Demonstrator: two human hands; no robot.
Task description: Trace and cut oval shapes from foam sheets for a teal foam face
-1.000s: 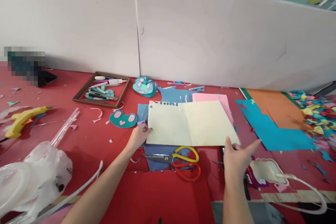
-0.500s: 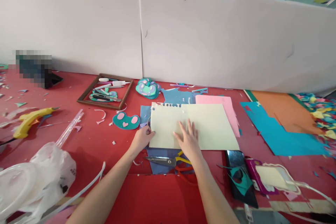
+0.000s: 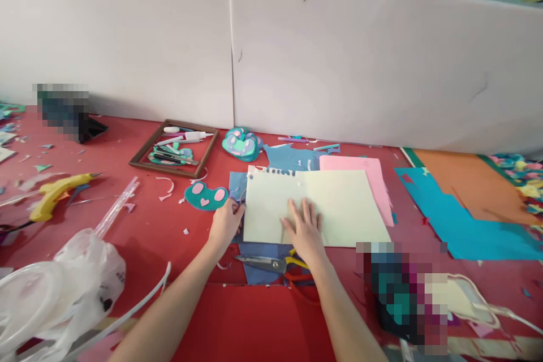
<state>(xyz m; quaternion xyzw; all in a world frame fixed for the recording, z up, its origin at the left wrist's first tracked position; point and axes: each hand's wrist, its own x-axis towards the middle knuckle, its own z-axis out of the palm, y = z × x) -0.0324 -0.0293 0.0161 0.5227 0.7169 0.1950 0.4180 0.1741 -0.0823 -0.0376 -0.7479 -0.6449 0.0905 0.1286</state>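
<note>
My right hand (image 3: 306, 229) lies flat with fingers spread on a cream foam sheet (image 3: 343, 203), which has a row of punched holes along its upper left edge. My left hand (image 3: 226, 223) is just beside the sheet's left edge, thumb and fingers drawn together over blue and purple scraps; whatever is between them is hidden. Close to its fingers is a teal foam piece (image 3: 206, 196) with pink ovals and a heart. Scissors (image 3: 271, 263) with yellow and red handles rest below the sheet, partly on blue foam (image 3: 258, 277) and partly under my right wrist.
A wooden frame (image 3: 138, 154) holding pens and a cutter lies at back left, beside stacked teal cutouts (image 3: 241, 144). A yellow glue gun (image 3: 63, 189) and white plastic bag (image 3: 91, 271) are left. Pink sheets (image 3: 375, 181) and blue foam (image 3: 445, 226) lie right. A white partition (image 3: 339, 68) stands behind.
My left hand has moved off the cream sheet's left edge, slightly left and up to the scraps beside it. My right hand stays flat on the sheet.
</note>
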